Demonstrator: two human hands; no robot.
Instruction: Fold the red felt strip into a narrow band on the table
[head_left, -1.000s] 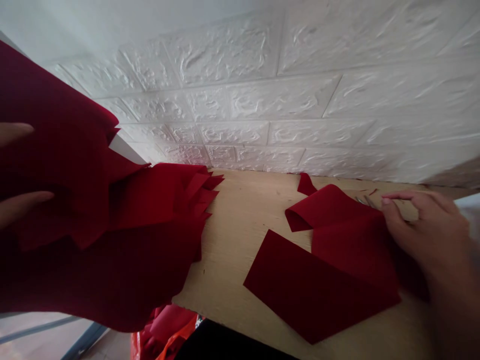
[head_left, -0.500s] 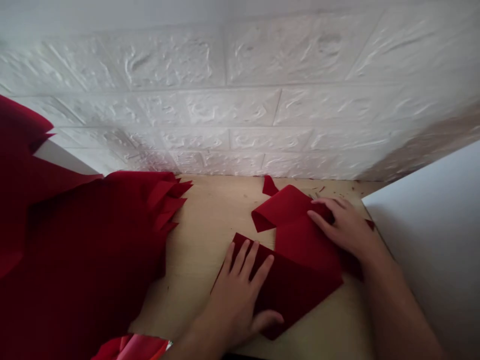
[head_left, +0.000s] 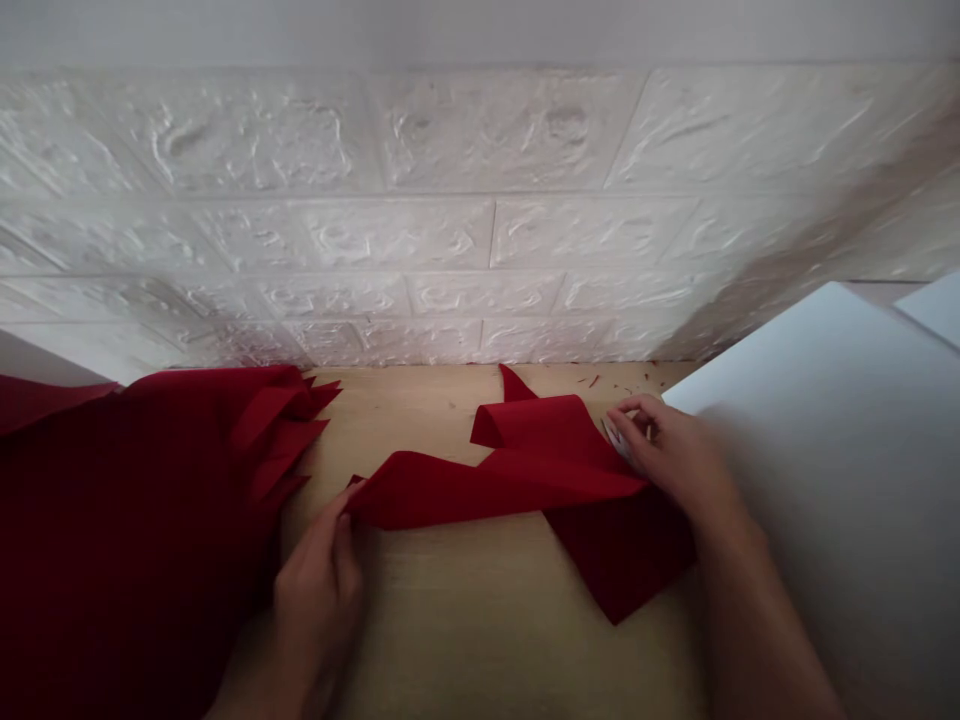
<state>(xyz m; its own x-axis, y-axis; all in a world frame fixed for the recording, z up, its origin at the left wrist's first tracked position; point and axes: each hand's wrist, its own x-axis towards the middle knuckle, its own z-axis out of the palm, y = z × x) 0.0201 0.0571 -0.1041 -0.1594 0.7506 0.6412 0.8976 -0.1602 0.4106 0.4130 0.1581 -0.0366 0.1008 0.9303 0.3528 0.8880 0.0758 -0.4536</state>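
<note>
A piece of red fabric (head_left: pixel 465 488) stretches across the wooden table, its left end raised. My left hand (head_left: pixel 319 570) is closed on that end, pinching it between thumb and fingers. More of the red cloth lies folded to the right, with one dark corner pointing toward me. Over the cloth's right part, my right hand (head_left: pixel 671 450) is closed around a small pale, metallic-looking tool (head_left: pixel 618 438). Fingers cover most of the tool, so its kind is unclear. A narrow red scrap (head_left: pixel 514 384) sticks up behind the cloth.
On the left a large heap of red fabric (head_left: pixel 150 520) with jagged ends covers the table (head_left: pixel 465 630). A white panel (head_left: pixel 832 430) stands along the right. Behind is a white brick-patterned wall (head_left: pixel 435 230). Small red bits (head_left: pixel 594 381) lie near its foot.
My left hand has gone from lying flat on the cloth to pinching its end, pulled left and lifted. The right hand has closed on the small tool. The view has shifted right.
</note>
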